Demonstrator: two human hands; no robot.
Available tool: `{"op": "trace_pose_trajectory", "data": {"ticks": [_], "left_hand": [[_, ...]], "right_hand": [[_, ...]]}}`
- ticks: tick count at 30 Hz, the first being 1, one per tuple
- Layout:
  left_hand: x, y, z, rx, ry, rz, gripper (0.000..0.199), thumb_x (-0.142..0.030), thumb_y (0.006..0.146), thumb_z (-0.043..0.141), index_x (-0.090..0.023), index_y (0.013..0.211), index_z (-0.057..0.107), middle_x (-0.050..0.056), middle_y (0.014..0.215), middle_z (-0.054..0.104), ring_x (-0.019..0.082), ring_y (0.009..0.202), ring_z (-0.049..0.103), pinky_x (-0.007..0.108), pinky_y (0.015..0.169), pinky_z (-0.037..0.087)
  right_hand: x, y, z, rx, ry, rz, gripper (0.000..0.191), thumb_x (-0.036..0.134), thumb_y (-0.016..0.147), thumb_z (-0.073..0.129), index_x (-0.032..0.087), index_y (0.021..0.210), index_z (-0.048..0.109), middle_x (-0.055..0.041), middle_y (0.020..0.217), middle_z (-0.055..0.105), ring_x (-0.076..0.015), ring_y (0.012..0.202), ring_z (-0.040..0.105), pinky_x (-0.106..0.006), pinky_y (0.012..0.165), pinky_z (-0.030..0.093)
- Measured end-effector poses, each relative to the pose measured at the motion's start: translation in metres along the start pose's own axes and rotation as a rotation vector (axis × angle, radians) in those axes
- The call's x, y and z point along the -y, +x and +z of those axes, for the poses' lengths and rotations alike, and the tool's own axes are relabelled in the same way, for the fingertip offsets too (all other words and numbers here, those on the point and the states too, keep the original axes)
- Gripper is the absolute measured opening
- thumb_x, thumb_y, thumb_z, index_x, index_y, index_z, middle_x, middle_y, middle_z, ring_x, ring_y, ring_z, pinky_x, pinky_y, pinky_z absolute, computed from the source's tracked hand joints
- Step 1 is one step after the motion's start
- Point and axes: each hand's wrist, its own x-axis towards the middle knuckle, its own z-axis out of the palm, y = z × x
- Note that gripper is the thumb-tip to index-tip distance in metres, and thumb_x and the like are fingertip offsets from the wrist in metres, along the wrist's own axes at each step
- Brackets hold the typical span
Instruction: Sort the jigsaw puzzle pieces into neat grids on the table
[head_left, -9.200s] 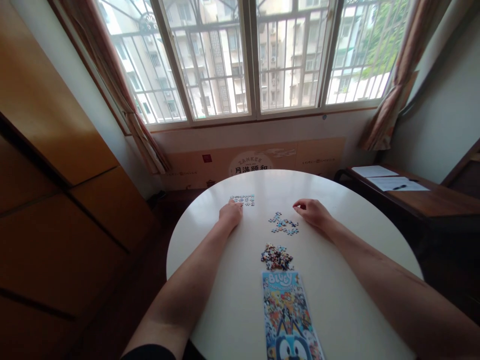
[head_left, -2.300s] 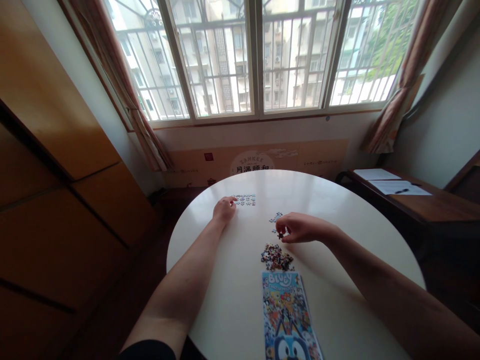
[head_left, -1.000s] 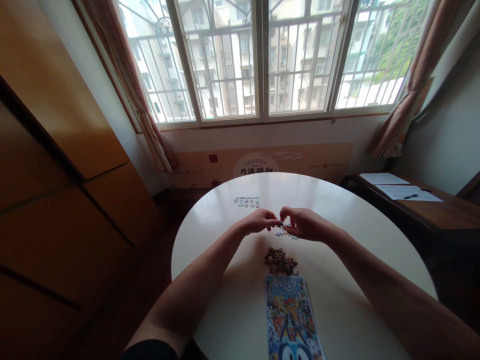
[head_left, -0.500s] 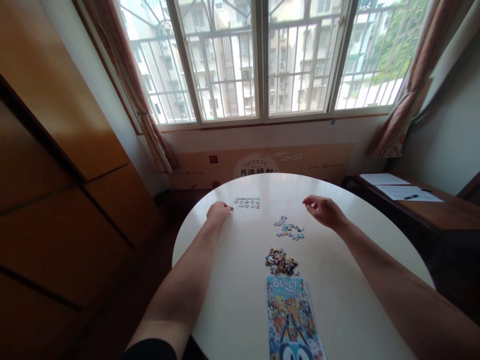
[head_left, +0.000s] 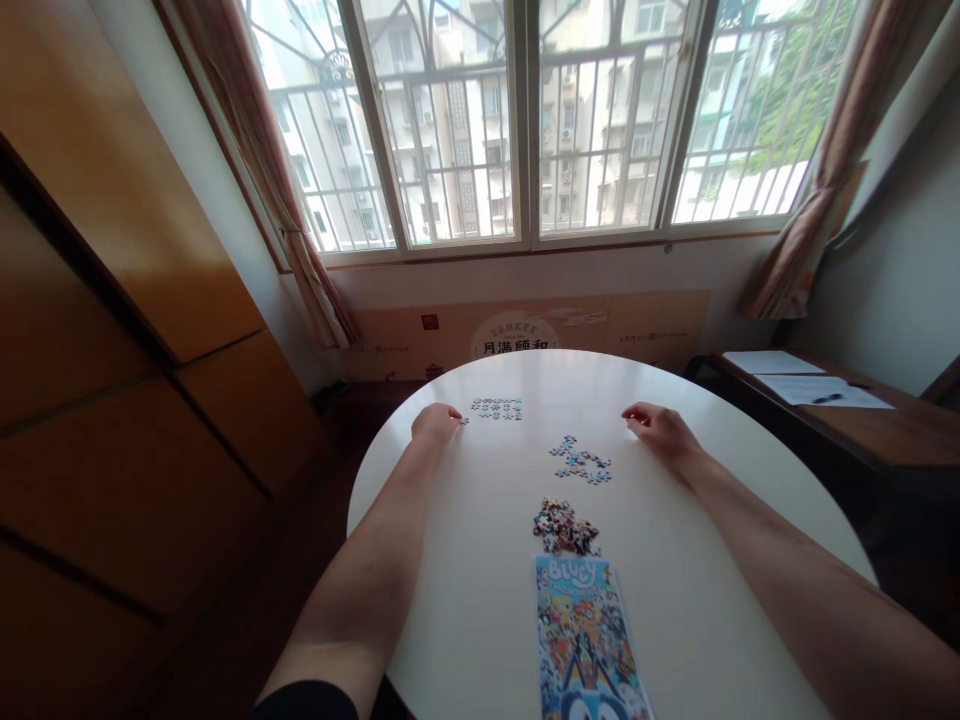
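Observation:
My left hand (head_left: 436,424) rests at the table's left side, its fingertips at a small puzzle piece (head_left: 464,421) beside the rows of laid-out pieces (head_left: 496,408). Over the right part of the table is my right hand (head_left: 654,430), its fingers curled and nothing visible in them. Between the hands lies a loose group of bluish pieces (head_left: 581,461). Nearer to me sits a pile of mixed pieces (head_left: 564,527), touching the top of a Bluey picture sheet (head_left: 589,635).
All of this is on a round white table (head_left: 465,600). To the right a wooden desk (head_left: 900,425) carries papers (head_left: 821,391) and a dark pen. Wooden cabinets (head_left: 112,400) stand at the left, and a barred window (head_left: 480,130) is behind the table.
My right hand has moved slightly right, away from the bluish pieces. The piece at my left fingertips now shows more clearly. The view has shifted a little.

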Motion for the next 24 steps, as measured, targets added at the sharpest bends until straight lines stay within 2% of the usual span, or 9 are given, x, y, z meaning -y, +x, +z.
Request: {"op": "trace_pose_trajectory", "data": {"ticks": [5, 10, 15, 20, 24], "left_hand": [[-0.003, -0.001, 0.007, -0.010, 0.032, 0.031, 0.021, -0.037, 0.083, 0.064, -0.032, 0.098, 0.078, 0.002, 0.109, 0.072, 0.020, 0.098, 0.064, 0.025, 0.082, 0.050], [-0.004, 0.001, 0.015, -0.053, 0.083, 0.133, 0.029, -0.028, 0.090, 0.053, -0.035, 0.105, 0.077, 0.004, 0.112, 0.068, 0.020, 0.098, 0.063, 0.027, 0.084, 0.050], [-0.004, 0.002, 0.019, -0.057, 0.086, 0.207, 0.036, -0.020, 0.090, 0.050, -0.036, 0.109, 0.075, 0.003, 0.112, 0.066, 0.019, 0.099, 0.062, 0.026, 0.087, 0.050], [-0.003, 0.001, 0.020, -0.080, 0.062, 0.161, 0.039, -0.019, 0.090, 0.049, -0.033, 0.121, 0.069, 0.003, 0.120, 0.063, 0.020, 0.105, 0.062, 0.027, 0.091, 0.049], [-0.011, -0.003, 0.021, -0.112, 0.062, 0.129, 0.032, -0.029, 0.091, 0.052, -0.028, 0.115, 0.072, 0.006, 0.118, 0.064, 0.022, 0.106, 0.062, 0.030, 0.093, 0.048]], "right_hand": [[0.006, -0.002, 0.001, 0.031, 0.006, 0.003, 0.022, 0.028, 0.078, 0.055, 0.022, 0.089, 0.072, -0.0017, 0.079, 0.071, -0.0164, 0.069, 0.062, -0.028, 0.069, 0.045], [0.014, -0.003, 0.000, 0.045, 0.010, 0.016, 0.022, 0.027, 0.078, 0.054, 0.022, 0.089, 0.072, -0.0023, 0.079, 0.071, -0.0169, 0.071, 0.062, -0.028, 0.068, 0.045], [0.011, -0.003, 0.003, 0.053, 0.010, 0.012, 0.022, 0.028, 0.078, 0.055, 0.022, 0.090, 0.072, -0.0023, 0.079, 0.071, -0.0170, 0.071, 0.062, -0.028, 0.067, 0.045], [0.009, -0.003, 0.004, 0.062, 0.010, 0.010, 0.022, 0.028, 0.078, 0.055, 0.022, 0.089, 0.073, -0.0020, 0.079, 0.071, -0.0166, 0.070, 0.062, -0.027, 0.067, 0.044], [0.008, -0.003, 0.005, 0.062, 0.004, 0.006, 0.022, 0.028, 0.078, 0.055, 0.022, 0.090, 0.073, -0.0020, 0.078, 0.071, -0.0166, 0.069, 0.062, -0.027, 0.067, 0.044]]}}
